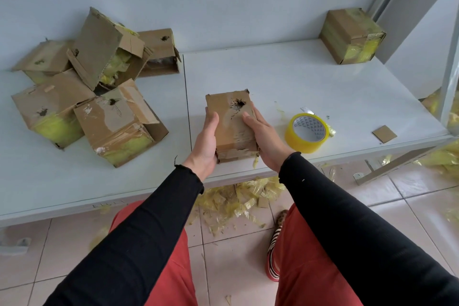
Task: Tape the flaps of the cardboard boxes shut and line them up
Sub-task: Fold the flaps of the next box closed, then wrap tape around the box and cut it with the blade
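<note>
A small worn cardboard box (232,129) with a torn hole in its top stands near the front edge of the white table (285,82). My left hand (206,141) grips its left side and my right hand (263,136) grips its right side, fingers over the top. A yellow tape roll (308,133) lies just right of my right hand. A heap of several battered boxes (99,87), some with open flaps and yellow tape remnants, lies at the left. One closed, taped box (351,35) stands alone at the far right corner.
A small cardboard scrap (384,133) lies near the table's right edge. Yellow tape scraps (238,196) litter the tiled floor under the table. A white wall runs behind, and a metal-framed glass panel (449,77) stands at the right. My red-trousered knees are below.
</note>
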A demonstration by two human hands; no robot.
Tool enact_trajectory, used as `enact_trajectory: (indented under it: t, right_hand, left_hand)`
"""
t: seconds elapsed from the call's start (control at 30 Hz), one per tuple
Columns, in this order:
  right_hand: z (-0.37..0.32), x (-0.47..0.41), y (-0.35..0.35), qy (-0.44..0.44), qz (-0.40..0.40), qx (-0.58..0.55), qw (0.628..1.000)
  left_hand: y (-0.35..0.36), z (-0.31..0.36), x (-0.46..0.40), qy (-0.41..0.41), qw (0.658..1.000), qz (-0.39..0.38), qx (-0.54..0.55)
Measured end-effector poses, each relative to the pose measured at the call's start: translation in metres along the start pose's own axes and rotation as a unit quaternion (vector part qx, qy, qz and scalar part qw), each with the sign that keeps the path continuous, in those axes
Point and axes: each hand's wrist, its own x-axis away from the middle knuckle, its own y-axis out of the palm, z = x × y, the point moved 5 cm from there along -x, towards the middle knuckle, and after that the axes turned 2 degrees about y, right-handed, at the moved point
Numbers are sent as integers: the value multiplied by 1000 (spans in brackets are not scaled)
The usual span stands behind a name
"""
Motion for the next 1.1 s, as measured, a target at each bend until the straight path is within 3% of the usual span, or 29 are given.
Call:
enact_trajectory:
  t: [0.17, 0.27, 0.37, 0.47, 0.53, 0.6, 0.7, 0.77, 0.97, 1.03, 1.1]
  right_hand:
    - [-7, -7, -4, 4, -4, 9, 1000]
    - [-17, -1, -4, 7, 10, 104, 995]
    - [-38, 11, -18, -62, 81, 263, 959]
    - [-61, 27, -71, -148, 211, 292, 921]
    - [-63, 33, -121, -125, 282, 307, 901]
    - [-54, 37, -161, -39, 293, 315, 902]
    - [-41, 39, -182, 46, 235, 284, 928]
    - [-42, 40, -181, 46, 209, 265, 940]
    - [-31, 59, -165, 56, 168, 161, 971]
    - [-32, 63, -154, -2, 175, 149, 973]
    - [-42, 70, -139, -90, 178, 214, 956]
  left_hand:
    - [3, 6, -6, 30, 998, 22, -49]
    - [0, 25, -6, 77, 979, 44, -181]
    - [-5, 48, -5, 102, 927, 111, -344]
    - [19, 72, 14, 217, 829, 144, -495]
    - [55, 78, 28, 323, 781, 98, -526]
    - [102, 66, 34, 357, 771, -10, -527]
    - [168, 23, 31, 276, 760, -169, -564]
    - [191, -2, 24, 214, 753, -206, -588]
    - [186, -11, 6, 196, 742, -49, -639]
    - [179, -10, 5, 186, 737, -30, -649]
    - [169, -4, 6, 158, 767, -44, -620]
